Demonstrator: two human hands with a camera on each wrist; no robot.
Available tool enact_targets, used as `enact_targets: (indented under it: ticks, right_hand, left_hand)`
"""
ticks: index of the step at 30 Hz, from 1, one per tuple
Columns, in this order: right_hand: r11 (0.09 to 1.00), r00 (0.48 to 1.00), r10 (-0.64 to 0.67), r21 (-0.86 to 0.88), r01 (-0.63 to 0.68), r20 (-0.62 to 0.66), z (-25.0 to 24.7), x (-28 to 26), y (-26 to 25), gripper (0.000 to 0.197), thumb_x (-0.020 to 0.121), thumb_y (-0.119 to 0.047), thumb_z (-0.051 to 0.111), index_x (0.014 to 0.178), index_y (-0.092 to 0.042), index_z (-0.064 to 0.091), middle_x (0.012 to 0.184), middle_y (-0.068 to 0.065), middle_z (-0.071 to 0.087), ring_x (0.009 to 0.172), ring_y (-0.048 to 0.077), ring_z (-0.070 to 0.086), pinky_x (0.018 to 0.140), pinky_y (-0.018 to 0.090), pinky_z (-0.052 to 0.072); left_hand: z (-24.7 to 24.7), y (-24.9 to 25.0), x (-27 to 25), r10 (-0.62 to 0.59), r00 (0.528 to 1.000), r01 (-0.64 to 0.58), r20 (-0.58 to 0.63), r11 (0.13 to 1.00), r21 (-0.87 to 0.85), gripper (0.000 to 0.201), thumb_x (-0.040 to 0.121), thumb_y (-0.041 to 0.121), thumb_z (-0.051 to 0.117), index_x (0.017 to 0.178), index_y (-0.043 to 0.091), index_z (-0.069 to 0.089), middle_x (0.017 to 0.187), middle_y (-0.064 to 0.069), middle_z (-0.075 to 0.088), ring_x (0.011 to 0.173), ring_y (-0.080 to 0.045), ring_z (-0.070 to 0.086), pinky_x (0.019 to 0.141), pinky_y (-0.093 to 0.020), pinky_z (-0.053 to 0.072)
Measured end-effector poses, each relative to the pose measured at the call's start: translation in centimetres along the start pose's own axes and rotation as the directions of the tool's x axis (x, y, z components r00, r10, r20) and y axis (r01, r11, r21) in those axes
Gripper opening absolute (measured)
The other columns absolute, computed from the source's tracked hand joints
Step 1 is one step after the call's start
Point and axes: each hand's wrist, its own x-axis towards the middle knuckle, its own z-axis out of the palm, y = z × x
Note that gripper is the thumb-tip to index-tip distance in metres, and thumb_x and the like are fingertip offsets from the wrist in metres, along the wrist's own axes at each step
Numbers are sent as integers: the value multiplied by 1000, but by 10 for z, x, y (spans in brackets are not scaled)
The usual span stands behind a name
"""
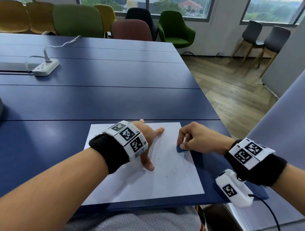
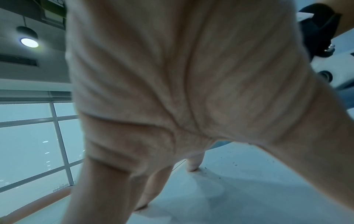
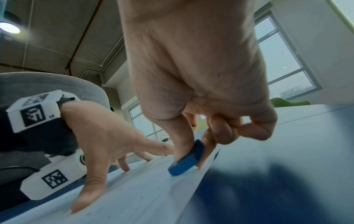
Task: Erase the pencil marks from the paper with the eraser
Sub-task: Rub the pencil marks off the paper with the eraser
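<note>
Right hand (image 1: pixel 196 139) pinches eraser (image 1: pixel 181 148); left hand (image 1: pixel 148 139) splayed on paper (image 1: pixel 153 184).

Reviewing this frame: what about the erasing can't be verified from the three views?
- Pencil marks under the eraser: hidden by the right hand in the head view; the right wrist view is blurred there.
- Remaining marks on the paper: too faint to tell from crumbs.
- Left hand fingertips: the far ones are hidden behind the wristband in the head view; the palm fills the left wrist view.
</note>
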Motion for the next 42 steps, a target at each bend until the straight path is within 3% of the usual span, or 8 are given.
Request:
enact_targets:
  ticks: [5,10,15,19,24,29,33,42]
  right_hand:
    - [998,987,-18,-54,27,161,-3,-10,2,9,81,-13,68,76,-20,69,63,-7,56,57,8,48,59,21,39]
    - [1000,998,6,5,-6,-69,0,-2,4,7,84,-11,66,79,-15,69,63,-7,55,56,6,49,50,14,36]
    - [999,988,-14,-32,19,152,-2,-14,5,8,82,-12,67,77,-19,70,61,-8,56,58,8,49,61,22,41]
    - [999,1000,-9,34,10,-23,3,-11,7,8,84,-11,65,81,-16,70,58,-9,53,50,2,46,52,14,36]
    - [998,976,-28,-56,41,217,2,-24,7,9,80,-12,67,77,-20,70,60,-10,57,58,5,49,62,23,41]
    - [999,1000,-22,40,21,19,7,-20,8,13,82,-8,64,76,-18,69,55,-12,55,50,0,48,55,17,39]
    - [998,976,-45,-26,51,212,5,-29,7,9,80,-12,67,77,-20,70,60,-10,57,57,6,49,61,24,41]
    - [999,994,-23,-34,26,106,8,-30,11,8,81,-14,68,76,-21,69,60,-10,56,54,2,49,57,18,40]
  left_hand:
    - [-3,1,-2,-12,1000,12,25,1000,-4,136,60,70,78,153,36,-15,158,-29,9,126,-34,52,91,-34,46]
    - [-1,0,-1,0,1000,0,6,1000,0,134,61,71,77,154,35,-14,157,-26,21,127,-32,52,82,-29,41]
    - [-1,1,-3,-11,1000,11,2,1000,12,134,62,69,77,154,35,-14,158,-26,19,131,-32,48,93,-34,44]
    - [-2,1,-3,-5,1000,5,-3,1000,15,133,62,69,77,154,35,-13,158,-25,20,128,-32,50,87,-31,42]
    - [-3,2,-5,-15,1000,15,6,1000,17,132,64,68,77,154,34,-13,158,-25,19,133,-32,45,98,-35,43]
    - [-2,2,-3,-17,1000,17,4,1000,0,134,61,69,77,154,35,-12,158,-26,20,134,-32,44,97,-35,43]
    - [-4,2,-3,-29,999,29,15,1000,-4,134,61,69,78,154,36,-13,159,-28,8,129,-34,50,95,-35,44]
    - [-4,0,-3,-23,999,23,39,1000,1,136,58,70,79,154,37,-11,160,-22,12,135,-35,42,101,-39,41]
